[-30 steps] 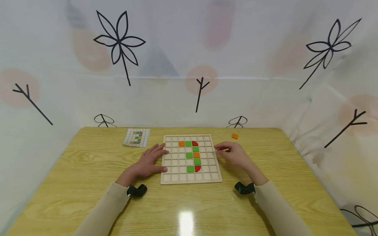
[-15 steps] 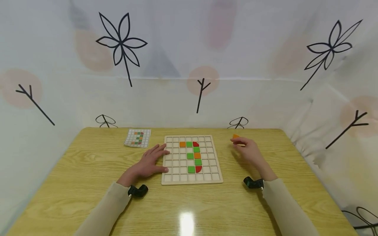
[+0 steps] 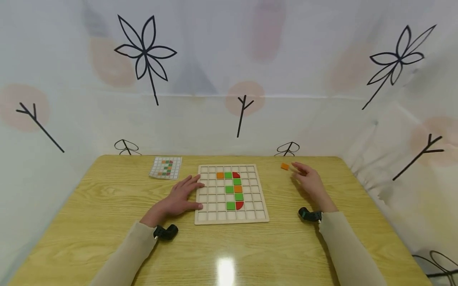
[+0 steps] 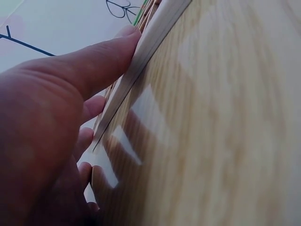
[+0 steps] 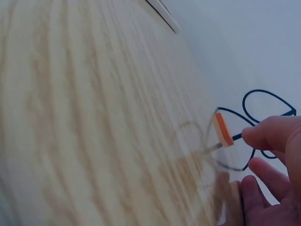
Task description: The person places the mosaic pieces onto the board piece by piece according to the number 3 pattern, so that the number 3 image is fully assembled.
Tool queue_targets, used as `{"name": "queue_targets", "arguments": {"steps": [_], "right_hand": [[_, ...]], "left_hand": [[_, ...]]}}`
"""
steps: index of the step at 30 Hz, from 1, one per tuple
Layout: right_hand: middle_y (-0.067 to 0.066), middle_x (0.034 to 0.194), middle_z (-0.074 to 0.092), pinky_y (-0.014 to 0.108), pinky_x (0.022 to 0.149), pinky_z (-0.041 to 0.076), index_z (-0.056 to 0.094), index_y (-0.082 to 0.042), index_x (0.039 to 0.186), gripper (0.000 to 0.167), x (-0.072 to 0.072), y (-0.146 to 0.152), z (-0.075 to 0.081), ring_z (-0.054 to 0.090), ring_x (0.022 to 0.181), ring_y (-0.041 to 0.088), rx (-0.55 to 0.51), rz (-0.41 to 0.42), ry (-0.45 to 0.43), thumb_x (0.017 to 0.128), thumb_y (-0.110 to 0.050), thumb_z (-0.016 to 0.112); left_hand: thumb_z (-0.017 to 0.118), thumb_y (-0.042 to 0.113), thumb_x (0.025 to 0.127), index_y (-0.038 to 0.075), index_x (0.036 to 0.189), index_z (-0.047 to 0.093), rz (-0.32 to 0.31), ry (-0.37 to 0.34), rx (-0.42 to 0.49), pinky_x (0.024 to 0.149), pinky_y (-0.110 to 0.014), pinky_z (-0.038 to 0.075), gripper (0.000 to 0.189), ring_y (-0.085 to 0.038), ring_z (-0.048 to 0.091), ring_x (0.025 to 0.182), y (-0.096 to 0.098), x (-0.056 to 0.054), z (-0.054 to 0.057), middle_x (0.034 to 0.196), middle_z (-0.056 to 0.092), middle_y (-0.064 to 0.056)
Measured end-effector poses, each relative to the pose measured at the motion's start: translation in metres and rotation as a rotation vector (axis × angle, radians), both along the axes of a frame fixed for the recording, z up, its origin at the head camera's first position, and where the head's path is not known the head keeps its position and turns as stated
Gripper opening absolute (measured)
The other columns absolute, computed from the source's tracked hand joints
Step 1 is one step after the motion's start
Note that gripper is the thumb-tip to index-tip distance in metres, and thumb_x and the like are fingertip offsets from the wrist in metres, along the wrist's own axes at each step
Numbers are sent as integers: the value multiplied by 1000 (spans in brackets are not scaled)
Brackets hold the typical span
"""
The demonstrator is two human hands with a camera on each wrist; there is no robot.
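A square wooden grid board (image 3: 212, 216) lies mid-table. A curving line of green, orange and red tiles fills some of its cells, with a rounded red tile (image 3: 239, 205) at the lower end. My left hand (image 3: 179, 198) rests along the board's left edge with its fingers spread; in the left wrist view the thumb (image 4: 106, 61) presses on the rim. Beyond the board's far right corner lies a loose orange tile (image 3: 284, 166). Just right of that tile is my right hand (image 3: 312, 183), fingers loosely bent and nothing in them. A small gap separates thumb and orange tile (image 5: 223, 129) in the right wrist view.
A paper card (image 3: 166, 167) printed with a coloured grid pattern lies at the back left of the wooden table (image 3: 118, 190). Behind the table's far edge hangs a pale cloth (image 3: 200, 123) with drawn plants, which also stands at both sides.
My right hand has moved from beside the board's right edge rightward to the far side of the orange tile, which shows whole again. The left hand and board have stayed put.
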State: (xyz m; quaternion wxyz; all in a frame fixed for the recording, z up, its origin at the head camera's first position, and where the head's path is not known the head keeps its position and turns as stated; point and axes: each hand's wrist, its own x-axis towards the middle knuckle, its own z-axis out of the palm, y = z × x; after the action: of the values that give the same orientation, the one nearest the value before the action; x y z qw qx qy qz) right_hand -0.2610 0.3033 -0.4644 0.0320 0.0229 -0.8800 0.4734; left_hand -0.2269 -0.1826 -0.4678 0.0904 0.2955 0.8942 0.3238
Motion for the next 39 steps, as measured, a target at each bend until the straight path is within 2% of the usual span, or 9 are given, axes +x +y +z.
{"name": "queue_targets", "arguments": {"steps": [1, 3, 7, 12, 17, 22, 29, 34, 39], "right_hand": [[21, 157, 34, 50, 107, 38, 44, -1, 149, 50, -1, 1, 0, 34, 141, 41, 9, 11, -7, 102, -11, 57], [19, 159, 29, 54, 106, 36, 41, -4, 151, 53, -3, 0, 0, 34, 140, 41, 27, 36, -27, 102, -14, 57], [19, 161, 24, 55, 107, 35, 37, -4, 153, 55, -5, -1, 0, 32, 141, 43, 41, 84, -60, 103, -16, 56], [17, 162, 25, 54, 112, 30, 37, -3, 153, 55, -8, -2, 0, 29, 143, 42, 43, 105, -70, 103, -17, 56], [20, 156, 34, 54, 111, 32, 44, 0, 148, 50, -9, -5, -3, 34, 140, 43, 85, 91, -43, 102, -16, 58], [24, 149, 43, 57, 108, 35, 52, 6, 140, 44, -10, -8, -6, 36, 138, 44, 164, 82, 20, 101, -14, 60], [24, 151, 41, 59, 111, 28, 50, 7, 142, 49, -10, -9, -6, 32, 141, 45, 211, 126, 83, 98, -11, 63], [24, 151, 41, 60, 109, 30, 52, 10, 138, 46, -10, -9, -7, 34, 138, 46, 213, 180, 108, 97, -9, 64], [24, 144, 49, 58, 108, 34, 60, 9, 130, 37, -10, -9, -8, 40, 135, 45, 156, 154, 88, 96, -6, 65]], "left_hand": [[71, 44, 91, 15, 147, 47, 4, -1, 0, 112, -66, 5, 67, -35, 2, 151, 0, 0, 0, 166, 16, -7], [71, 44, 91, 15, 147, 47, 10, 2, -1, 112, -66, 5, 67, -35, 3, 151, -1, 0, 0, 166, 16, -7], [70, 45, 91, 15, 147, 47, 7, 7, -12, 112, -66, 5, 67, -35, 3, 151, 0, -1, -2, 166, 16, -7], [71, 44, 91, 15, 147, 47, 7, 5, -11, 113, -66, 5, 67, -35, 3, 151, 1, -1, 0, 166, 16, -7], [72, 43, 91, 14, 147, 47, 7, 9, -6, 112, -67, 5, 67, -36, 4, 151, 0, 0, 1, 165, 17, -8], [71, 43, 91, 13, 147, 47, 2, 4, -1, 112, -66, 5, 68, -36, 4, 151, 1, 1, 1, 165, 17, -8], [72, 40, 91, 14, 146, 48, 4, 2, 5, 112, -67, 5, 66, -37, 4, 151, 1, 1, 3, 165, 17, -8], [72, 39, 91, 13, 146, 48, -1, 4, 6, 112, -67, 5, 65, -37, 4, 151, 1, 1, 3, 165, 18, -9], [73, 39, 91, 12, 146, 48, -3, 8, 9, 111, -68, 6, 66, -38, 5, 151, 1, 1, 3, 165, 18, -11]]}}
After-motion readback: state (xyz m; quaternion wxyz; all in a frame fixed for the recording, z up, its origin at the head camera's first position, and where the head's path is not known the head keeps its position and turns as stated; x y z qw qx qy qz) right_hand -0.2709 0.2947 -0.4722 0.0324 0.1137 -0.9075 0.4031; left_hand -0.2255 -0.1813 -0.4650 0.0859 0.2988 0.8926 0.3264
